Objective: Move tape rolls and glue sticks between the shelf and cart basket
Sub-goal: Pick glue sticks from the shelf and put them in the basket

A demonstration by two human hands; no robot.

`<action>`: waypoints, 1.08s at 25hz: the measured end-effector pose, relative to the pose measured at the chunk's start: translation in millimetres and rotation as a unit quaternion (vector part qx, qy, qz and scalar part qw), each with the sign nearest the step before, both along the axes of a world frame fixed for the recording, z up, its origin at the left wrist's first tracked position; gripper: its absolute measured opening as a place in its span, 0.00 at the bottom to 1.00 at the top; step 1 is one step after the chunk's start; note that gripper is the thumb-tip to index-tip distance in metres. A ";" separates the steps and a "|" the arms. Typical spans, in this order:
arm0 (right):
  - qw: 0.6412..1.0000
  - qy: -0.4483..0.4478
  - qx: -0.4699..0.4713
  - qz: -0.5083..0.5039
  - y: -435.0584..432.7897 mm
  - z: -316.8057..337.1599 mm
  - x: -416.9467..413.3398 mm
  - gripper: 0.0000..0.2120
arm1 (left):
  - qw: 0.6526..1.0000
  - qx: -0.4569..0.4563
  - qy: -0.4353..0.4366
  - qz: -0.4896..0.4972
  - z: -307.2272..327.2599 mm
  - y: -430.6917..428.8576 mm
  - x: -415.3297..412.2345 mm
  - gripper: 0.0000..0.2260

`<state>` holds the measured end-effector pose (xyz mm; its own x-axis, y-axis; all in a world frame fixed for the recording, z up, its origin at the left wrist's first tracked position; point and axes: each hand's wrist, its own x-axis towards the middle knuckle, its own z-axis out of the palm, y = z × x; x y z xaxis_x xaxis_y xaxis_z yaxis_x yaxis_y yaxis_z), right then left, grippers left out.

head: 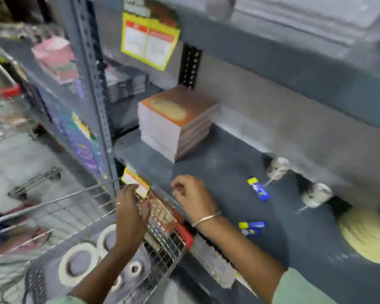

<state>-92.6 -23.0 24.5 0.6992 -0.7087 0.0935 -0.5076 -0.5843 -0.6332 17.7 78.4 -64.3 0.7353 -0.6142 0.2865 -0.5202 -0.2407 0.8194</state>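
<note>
Hovering my left hand (131,212) flat and empty over the cart basket (162,242); right hand (192,197) curls loosely above the shelf (228,172), fingers' hold unclear.

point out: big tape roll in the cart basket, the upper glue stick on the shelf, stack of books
big tape roll (64,267): head view, on its white left rim.
upper glue stick (259,190): head view, on its blue barrel.
stack of books (176,109): head view, on the top cover.

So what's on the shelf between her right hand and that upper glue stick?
Nothing: in the head view, bare grey shelf separates the right hand from the glue stick.
</note>
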 end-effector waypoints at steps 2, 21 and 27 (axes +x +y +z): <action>0.999 0.032 0.000 -0.031 -31.0 15.9 -47.0 0.09 | 0.995 -0.005 -0.015 -0.103 29.7 -29.5 -32.1 0.12; 0.970 0.240 0.016 -0.043 -76.5 -19.9 -171.8 0.08 | 0.902 0.254 -0.153 -0.314 39.1 -93.1 -141.8 0.14; 0.971 0.208 0.027 -0.112 -69.7 -26.5 -163.3 0.07 | 0.958 0.233 0.019 -0.163 44.9 -85.7 -155.0 0.14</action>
